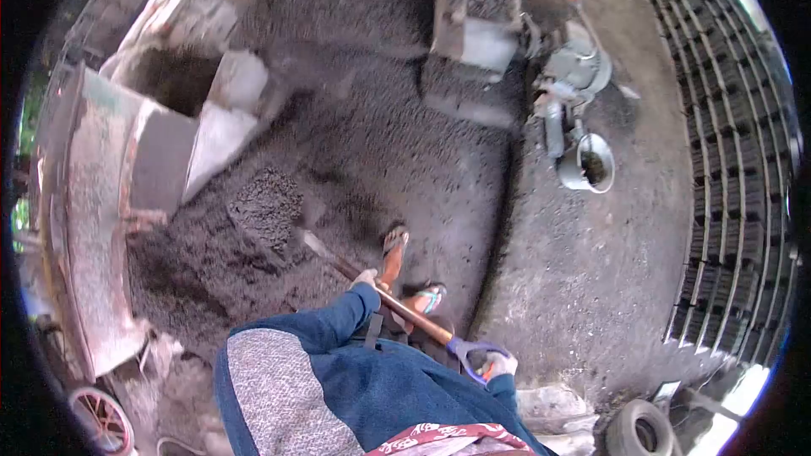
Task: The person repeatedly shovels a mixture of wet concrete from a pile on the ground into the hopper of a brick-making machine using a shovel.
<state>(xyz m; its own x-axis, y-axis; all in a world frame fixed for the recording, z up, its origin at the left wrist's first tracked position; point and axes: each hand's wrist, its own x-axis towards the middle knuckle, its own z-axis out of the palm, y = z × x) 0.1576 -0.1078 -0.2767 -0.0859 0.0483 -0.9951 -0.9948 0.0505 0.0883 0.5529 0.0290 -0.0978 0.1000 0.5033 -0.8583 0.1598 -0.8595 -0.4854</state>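
Observation:
A shovel [412, 315] with a wooden shaft and a purple D-shaped handle slants across in front of my body. My left hand [366, 279] is wrapped round the middle of its shaft. At the other end, my right hand [500, 366] grips the purple handle. The shovel's blade sits at a heap of dark, crumbly material [266, 207], and most of the blade is covered by it. Both of my sandalled feet stand on the dark ground beside the shaft.
A concrete-walled pit [173, 76] lies at the upper left. A machine with a motor [579, 67] and a bucket [589, 165] stand at the upper right. Racks of dark blocks [726, 160] line the right side. A tyre [639, 431] lies at the lower right.

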